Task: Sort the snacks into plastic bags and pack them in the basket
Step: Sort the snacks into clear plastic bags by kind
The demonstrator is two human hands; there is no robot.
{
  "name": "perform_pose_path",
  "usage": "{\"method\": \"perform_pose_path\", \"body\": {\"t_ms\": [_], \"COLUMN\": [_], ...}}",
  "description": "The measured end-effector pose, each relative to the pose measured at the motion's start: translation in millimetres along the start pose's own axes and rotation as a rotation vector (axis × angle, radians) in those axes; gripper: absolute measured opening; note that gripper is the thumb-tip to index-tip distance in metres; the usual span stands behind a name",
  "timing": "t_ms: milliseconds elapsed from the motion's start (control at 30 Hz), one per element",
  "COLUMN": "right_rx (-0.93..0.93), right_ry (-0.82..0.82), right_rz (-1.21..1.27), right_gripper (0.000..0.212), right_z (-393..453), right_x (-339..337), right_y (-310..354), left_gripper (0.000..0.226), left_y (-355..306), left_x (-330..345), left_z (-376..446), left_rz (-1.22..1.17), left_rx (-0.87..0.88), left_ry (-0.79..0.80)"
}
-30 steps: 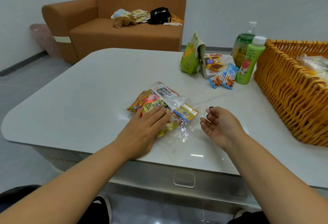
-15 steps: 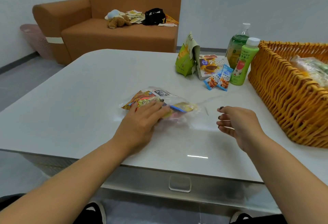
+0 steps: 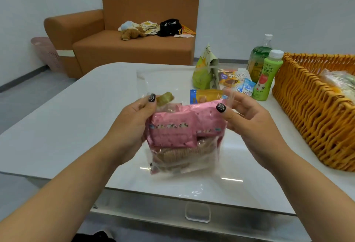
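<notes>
Bright, even light — tabletop (image 3: 232, 179) glare, edges warped.

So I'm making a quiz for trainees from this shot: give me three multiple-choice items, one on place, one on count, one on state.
1. Where is the wicker basket? A left of the table B right of the table C on the sofa
2. How many bottles stand by it? A one B two C four
3. The plastic bag is: A held up by both hands B flat on the table C in the basket

B: it fills the table's right edge. B: a dark green bottle and a light green bottle. A: left hand and right hand pinch its top.
</notes>
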State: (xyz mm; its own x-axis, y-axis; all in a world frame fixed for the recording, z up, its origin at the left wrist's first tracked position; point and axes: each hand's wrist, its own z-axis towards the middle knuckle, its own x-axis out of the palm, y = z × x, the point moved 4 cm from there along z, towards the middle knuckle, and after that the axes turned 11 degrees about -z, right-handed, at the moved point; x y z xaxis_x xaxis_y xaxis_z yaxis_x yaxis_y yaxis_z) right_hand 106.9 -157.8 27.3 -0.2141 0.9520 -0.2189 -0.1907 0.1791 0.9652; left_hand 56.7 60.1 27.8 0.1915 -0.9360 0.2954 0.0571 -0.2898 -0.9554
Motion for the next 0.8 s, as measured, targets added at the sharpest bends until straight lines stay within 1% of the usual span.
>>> {"method": "perform_pose_path", "body": {"t_ms": [67, 167, 200, 300, 367, 433, 533, 633, 700, 733, 767, 800], "right_rx": [-0.018, -0.005, 0.003, 0.083, 0.166, 0.268, 0.372, 0.398, 0.37, 0.353, 0.346, 0.349], "right_ry": [0.001, -0.045, -0.06, -0.096, -0.088, -0.058, 0.044, 0.151, 0.202, 0.2, 0.179, 0.149], "right_rz": [0.008, -0.135, -0.162, -0.207, -0.182, -0.135, -0.095, -0.082, -0.105, -0.119, -0.131, -0.145], "right_gripper": [0.033, 0.009, 0.008, 0.021, 0.027, 0.027, 0.021, 0.012, 0.019, 0.026, 0.029, 0.027], "right_z": [0.1, 9.3, 14.6, 34.6, 47.8, 57.3, 70.8, 79.9, 88.5, 92.2, 95.1, 97.1], "right_x": [1.8, 7.4, 9.4, 10.6, 9.7, 10.0, 13.5, 17.4, 20.8, 20.6, 18.9, 15.8], "right_y": [2.1, -4.3, -7.6, -17.7, -26.2, -36.0, -46.1, -48.1, -50.3, -52.3, -54.3, -56.8], "left_gripper": [0.031, 0.029, 0.029, 0.028, 0.032, 0.035, 0.034, 0.031, 0.029, 0.03, 0.032, 0.035], "left_y": [10.2, 22.7, 25.7, 31.2, 36.1, 43.1, 53.8, 60.7, 63.6, 64.1, 64.5, 64.1], "left_x": [-3.6, -12.8, -15.7, -22.6, -27.4, -33.9, -43.0, -46.3, -47.6, -47.9, -49.0, -50.2], "left_z": [1.2, 8.5, 12.4, 24.4, 31.4, 38.8, 52.1, 61.5, 67.3, 69.6, 72.3, 75.6], "left_rz": [-0.041, -0.026, -0.025, -0.078, -0.123, -0.153, -0.141, -0.1, -0.09, -0.086, -0.067, -0.034], "left_rx": [-0.077, -0.112, -0.111, -0.114, -0.149, -0.197, -0.259, -0.278, -0.292, -0.303, -0.311, -0.311], "left_ry": [0.0, -0.022, -0.036, -0.07, -0.089, -0.114, -0.138, -0.118, -0.109, -0.106, -0.099, -0.088]}}
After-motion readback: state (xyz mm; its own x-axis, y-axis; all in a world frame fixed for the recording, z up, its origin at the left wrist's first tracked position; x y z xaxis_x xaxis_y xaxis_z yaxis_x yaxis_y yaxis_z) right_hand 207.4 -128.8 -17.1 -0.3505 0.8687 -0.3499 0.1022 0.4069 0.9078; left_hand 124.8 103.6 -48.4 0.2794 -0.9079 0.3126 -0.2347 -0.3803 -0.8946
